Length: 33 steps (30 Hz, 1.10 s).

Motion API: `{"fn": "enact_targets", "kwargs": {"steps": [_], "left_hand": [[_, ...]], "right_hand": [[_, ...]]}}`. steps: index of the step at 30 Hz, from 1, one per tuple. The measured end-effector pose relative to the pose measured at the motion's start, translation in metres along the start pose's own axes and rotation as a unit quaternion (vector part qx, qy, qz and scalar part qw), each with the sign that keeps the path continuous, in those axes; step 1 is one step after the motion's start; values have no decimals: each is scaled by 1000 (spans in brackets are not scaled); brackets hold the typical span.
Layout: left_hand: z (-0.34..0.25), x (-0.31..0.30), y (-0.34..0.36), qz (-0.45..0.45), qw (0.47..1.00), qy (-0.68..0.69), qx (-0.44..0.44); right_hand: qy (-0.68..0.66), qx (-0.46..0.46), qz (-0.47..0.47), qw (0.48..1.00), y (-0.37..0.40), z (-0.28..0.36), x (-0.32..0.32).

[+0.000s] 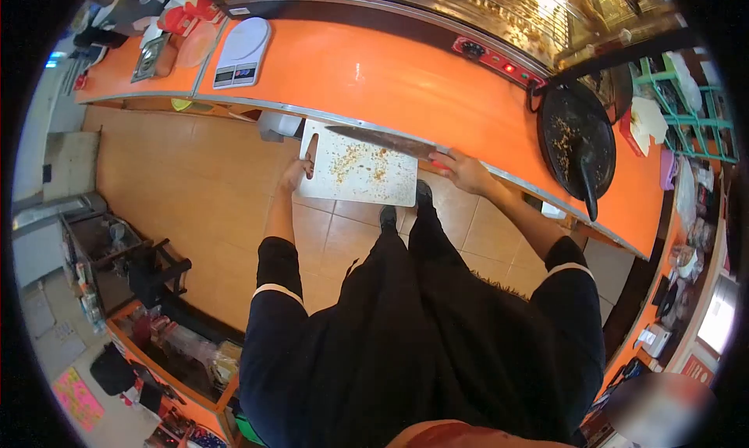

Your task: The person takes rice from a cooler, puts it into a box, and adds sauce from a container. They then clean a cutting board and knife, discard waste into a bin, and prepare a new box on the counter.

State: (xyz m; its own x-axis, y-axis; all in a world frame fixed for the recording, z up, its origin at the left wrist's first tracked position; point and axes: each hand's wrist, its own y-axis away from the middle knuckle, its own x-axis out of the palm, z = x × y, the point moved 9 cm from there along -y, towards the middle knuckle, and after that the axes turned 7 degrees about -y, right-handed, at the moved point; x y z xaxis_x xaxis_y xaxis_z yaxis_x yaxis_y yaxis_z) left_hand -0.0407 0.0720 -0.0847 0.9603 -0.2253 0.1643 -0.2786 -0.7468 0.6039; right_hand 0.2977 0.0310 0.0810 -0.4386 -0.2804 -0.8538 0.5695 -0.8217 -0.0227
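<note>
Along the orange table (406,81) curving before me, a black pan (573,140) sits far right, its handle pointing toward me. At the table's near rim is a white board (367,186) strewn with brown crumbs (343,163) — it juts out over the tiled floor (195,190). A white scale (243,51) rests well off to the left. The knife (382,140) lies across the board's far edge, blade pointing left. My left grip (296,171) is closed round the board's left end by the handle hole — my right grip (466,171) is clamped on the knife handle.
</note>
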Motion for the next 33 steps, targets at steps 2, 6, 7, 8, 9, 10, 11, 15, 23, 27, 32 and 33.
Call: {"fn": "enact_targets", "kwargs": {"steps": [2,6,7,8,9,10,11,15,23,27,32,33], "left_hand": [[1,-12,0,-9,1000,17,0],[-4,-34,3,-29,999,39,0],[-7,-39,4,-33,999,42,4],[-7,-43,5,-44,999,31,3],[-7,-48,6,-54,998,20,1],[-9,-52,7,-55,998,19,2],[-9,-55,8,-54,998,32,2],[-5,-63,8,-53,998,28,8],[-13,-65,13,-67,998,-1,20],[-20,-71,17,-85,996,14,22],[12,-92,-1,-43,993,-58,89],[18,-88,-1,-49,998,-18,46]], "right_hand": [[10,-86,-30,996,-16,16,-7],[-23,148,-43,988,-114,-45,-27],[-22,142,-42,989,-136,-52,-25],[-3,142,-49,989,-153,-60,-24],[15,144,-56,988,-163,-65,-22],[14,142,-58,988,-163,-68,-16],[13,97,-26,995,-155,-55,-7],[-19,50,107,993,-92,-9,17],[-10,89,21,996,-195,-25,-11],[24,44,-2,999,-218,-18,5],[5,-52,70,996,-83,9,32],[-18,-35,80,996,-57,23,18]]}}
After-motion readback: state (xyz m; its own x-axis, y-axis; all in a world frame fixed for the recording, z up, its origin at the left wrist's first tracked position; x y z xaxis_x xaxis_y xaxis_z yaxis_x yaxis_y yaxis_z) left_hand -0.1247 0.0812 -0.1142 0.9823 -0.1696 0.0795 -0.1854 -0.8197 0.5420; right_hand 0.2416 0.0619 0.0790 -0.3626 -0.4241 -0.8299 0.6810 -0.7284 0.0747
